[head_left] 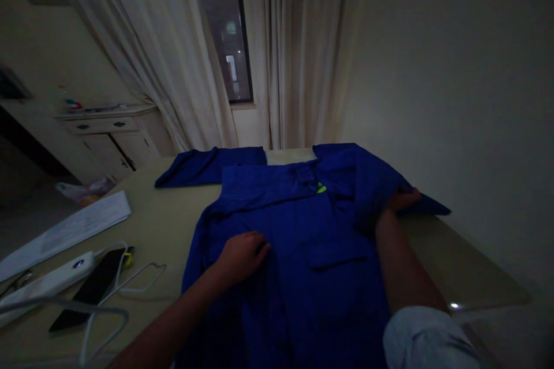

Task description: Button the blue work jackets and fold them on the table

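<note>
Blue jacket (277,225) spread across the table (158,213), its flapped pocket visible and a yellow-green patch (321,188) beside the collar. The left hand (244,253) rests on the front, fingers curled; whether cloth is pinched I cannot tell. The right hand (400,200) is at a sleeve, thumb extended, remaining fingers too obscured for me to judge their grip. To the left, a dark flat device (90,291) lies beside a white elongated unit (56,282); beyond, a paper sheet (78,230) bears printed lines, illegible from here.
</note>
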`<state>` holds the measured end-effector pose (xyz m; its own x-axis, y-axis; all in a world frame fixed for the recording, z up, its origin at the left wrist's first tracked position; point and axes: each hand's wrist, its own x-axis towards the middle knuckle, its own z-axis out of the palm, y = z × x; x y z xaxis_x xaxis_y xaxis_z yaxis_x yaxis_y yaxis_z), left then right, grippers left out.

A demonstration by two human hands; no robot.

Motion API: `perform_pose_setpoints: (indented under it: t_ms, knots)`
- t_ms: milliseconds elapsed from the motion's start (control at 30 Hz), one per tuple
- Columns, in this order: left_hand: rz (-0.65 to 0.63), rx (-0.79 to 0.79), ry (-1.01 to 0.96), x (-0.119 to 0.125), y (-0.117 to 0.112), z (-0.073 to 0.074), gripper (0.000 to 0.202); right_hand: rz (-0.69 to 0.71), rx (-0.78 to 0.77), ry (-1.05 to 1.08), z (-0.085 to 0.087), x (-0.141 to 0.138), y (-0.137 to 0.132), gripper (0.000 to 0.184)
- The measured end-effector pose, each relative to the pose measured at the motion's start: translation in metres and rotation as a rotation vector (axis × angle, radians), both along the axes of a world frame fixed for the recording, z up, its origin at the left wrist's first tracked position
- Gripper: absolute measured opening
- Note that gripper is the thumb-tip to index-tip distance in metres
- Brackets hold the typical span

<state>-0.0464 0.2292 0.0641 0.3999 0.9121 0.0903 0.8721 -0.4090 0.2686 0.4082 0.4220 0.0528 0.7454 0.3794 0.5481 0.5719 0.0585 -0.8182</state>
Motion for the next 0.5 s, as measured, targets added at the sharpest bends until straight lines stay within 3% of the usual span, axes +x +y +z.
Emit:
perform_pose_setpoints:
  t_ms: [100, 167, 300, 367, 433, 500]
  knots:
    - [0.002, 0.111, -0.017, 0.026, 0.056, 0.013, 0.027, -0.079, 0.001, 0.132, -0.029, 0.002, -0.01, 0.064]
    - [0.022, 0.178, -0.036, 0.044, 0.095, 0.013, 0.033, -0.041, 0.02, 0.099, -0.036, -0.01, -0.009, 0.065]
    - [0.102, 0.162, -0.002, 0.076, 0.151, -0.005, 0.043, 0.071, -0.012, -0.146, -0.028, -0.032, -0.009, 0.056]
    - [0.16, 0.096, 0.03, 0.084, 0.167, -0.012, 0.033, 0.089, -0.091, -0.232, -0.022, -0.038, -0.013, 0.05]
    - [0.221, 0.052, 0.04, 0.082, 0.18, -0.012, 0.029, 0.11, -0.196, -0.303, -0.019, -0.044, -0.017, 0.044]
    - [0.303, 0.079, 0.013, 0.064, 0.192, -0.002, 0.035, 0.181, -0.303, -0.411, -0.017, -0.052, -0.021, 0.036]
